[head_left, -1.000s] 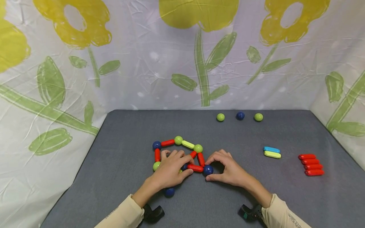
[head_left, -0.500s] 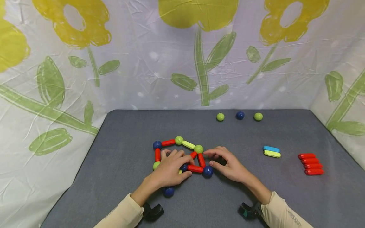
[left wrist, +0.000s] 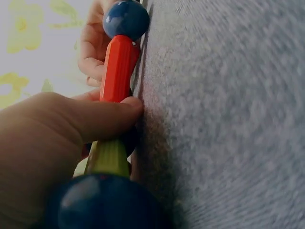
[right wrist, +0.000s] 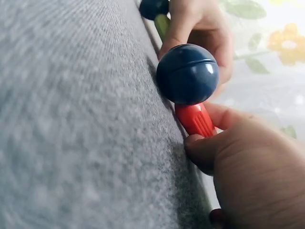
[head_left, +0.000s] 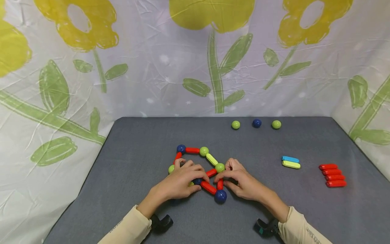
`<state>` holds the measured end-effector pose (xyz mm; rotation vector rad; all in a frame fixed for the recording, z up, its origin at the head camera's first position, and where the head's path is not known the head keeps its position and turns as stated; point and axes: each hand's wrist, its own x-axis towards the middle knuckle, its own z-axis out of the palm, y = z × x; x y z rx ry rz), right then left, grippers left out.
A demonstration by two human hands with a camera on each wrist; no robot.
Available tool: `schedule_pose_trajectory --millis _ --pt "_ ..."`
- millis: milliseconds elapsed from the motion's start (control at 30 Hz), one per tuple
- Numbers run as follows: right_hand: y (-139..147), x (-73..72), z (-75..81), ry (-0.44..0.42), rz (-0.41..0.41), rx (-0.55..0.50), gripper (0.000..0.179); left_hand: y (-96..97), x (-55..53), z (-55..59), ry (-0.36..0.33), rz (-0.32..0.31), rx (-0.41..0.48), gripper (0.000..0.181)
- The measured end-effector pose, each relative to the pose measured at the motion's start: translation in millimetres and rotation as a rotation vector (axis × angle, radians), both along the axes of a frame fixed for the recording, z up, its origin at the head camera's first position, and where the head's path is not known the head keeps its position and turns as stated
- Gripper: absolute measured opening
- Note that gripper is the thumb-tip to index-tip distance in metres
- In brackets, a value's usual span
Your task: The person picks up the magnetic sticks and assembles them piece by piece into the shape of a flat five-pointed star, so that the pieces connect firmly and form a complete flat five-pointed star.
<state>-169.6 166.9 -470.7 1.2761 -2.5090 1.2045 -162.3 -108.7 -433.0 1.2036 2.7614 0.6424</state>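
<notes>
A flat frame of magnetic rods and balls lies on the grey table between my hands. My left hand (head_left: 179,181) covers its left part, thumb and fingers gripping it at a blue ball (head_left: 197,181); some pieces there are hidden. From that ball a red rod (head_left: 209,187) runs to another blue ball (head_left: 220,196) at the frame's front corner. My right hand (head_left: 242,179) pinches the red rod (right wrist: 195,119) joining this corner ball to a green ball (head_left: 220,167). Across the far side are a light-green rod (head_left: 211,159), a green ball (head_left: 204,151), a red rod (head_left: 192,150) and a blue ball (head_left: 181,149).
Two green balls (head_left: 236,124) (head_left: 276,124) and a blue ball (head_left: 257,123) stand along the table's back edge. At right lie a blue rod (head_left: 290,159), a light-green rod (head_left: 291,164) and a stack of several red rods (head_left: 334,175). A flowered cloth (head_left: 146,67) hangs behind.
My right hand has let go of the front blue ball, moved up and taken hold of the red rod beside it. The frame has turned clockwise, its front corner coming nearer me.
</notes>
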Motion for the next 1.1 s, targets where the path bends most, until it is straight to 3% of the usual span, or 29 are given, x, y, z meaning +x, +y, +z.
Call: schedule_pose_trajectory --millis 267,367,567,700,900,1000,1100 --pt "-0.2 -0.2 -2.6 0.013 0.005 -0.050 0.027 0.2 -2.2 -2.3 0.005 0.030 -0.005 0.032" --pt "0.0 0.4 -3.1 -0.038 -0.013 -0.084 0.031 0.0 -2.9 -3.1 0.002 0.031 -0.004 0.032" --pt "1.0 -0.3 -4.9 -0.085 -0.151 -0.193 0.036 -3.6 -3.8 -4.3 0.006 0.039 0.007 0.036" --pt "2.1 -0.7 -4.9 -0.059 -0.204 -0.170 0.042 -5.2 -4.5 -4.7 0.004 0.057 0.045 0.049" --pt "2.8 0.0 -4.9 -0.043 -0.171 -0.093 0.037 -4.0 -4.6 -6.1 0.066 0.136 0.053 0.067" --pt "2.7 0.0 -5.1 -0.049 -0.172 -0.081 0.036 -3.2 -4.6 -6.8 0.111 0.188 0.034 0.065" --pt "2.9 0.5 -5.2 -0.065 -0.177 -0.066 0.038 -2.0 -4.2 -7.0 0.097 0.249 0.050 0.060"
